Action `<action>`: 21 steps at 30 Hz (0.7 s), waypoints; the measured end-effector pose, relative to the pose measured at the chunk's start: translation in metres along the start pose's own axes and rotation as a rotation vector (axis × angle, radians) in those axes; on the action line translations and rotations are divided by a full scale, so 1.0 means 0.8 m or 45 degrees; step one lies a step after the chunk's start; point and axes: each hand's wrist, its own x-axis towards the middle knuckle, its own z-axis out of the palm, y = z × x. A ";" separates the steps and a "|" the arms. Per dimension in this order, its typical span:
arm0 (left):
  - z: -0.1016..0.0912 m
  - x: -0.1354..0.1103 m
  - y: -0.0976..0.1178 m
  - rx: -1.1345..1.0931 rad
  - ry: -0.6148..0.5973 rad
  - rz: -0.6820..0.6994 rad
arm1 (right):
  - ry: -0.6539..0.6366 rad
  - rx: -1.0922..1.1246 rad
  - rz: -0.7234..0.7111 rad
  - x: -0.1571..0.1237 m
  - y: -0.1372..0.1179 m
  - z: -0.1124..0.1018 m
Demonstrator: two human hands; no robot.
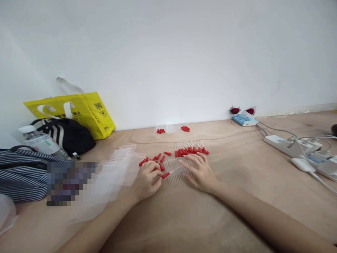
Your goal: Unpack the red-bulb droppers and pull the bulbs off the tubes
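My left hand (147, 178) is closed, thumb and fingers pinching a red rubber bulb (165, 175). A thin clear tube (174, 170) runs from that bulb toward my right hand (201, 172). The fingers of my right hand are spread over a row of clear dropper tubes (172, 180) lying side by side on the table. Beyond it lies a row of droppers fitted with red bulbs (187, 151), their tubes pointing away. Several loose red bulbs (143, 161) are scattered around my left fingertips, some partly hidden by the hand.
Clear zip bags (110, 177) lie flat at left. Bagged red bulbs (185, 129) rest by the wall. A yellow bag (98, 116), black bag (76, 135), bottle (43, 142) and striped bag (23, 175) stand far left. A power strip (305, 149) with cables is right.
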 end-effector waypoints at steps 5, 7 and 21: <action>0.006 -0.003 0.014 0.035 0.034 0.166 | -0.140 0.024 -0.113 0.009 -0.001 0.007; 0.009 -0.002 0.016 0.019 0.064 0.200 | -0.121 0.061 -0.145 0.007 -0.001 0.011; 0.050 -0.008 0.014 -0.234 0.049 0.073 | -0.091 0.123 -0.087 -0.005 -0.018 0.008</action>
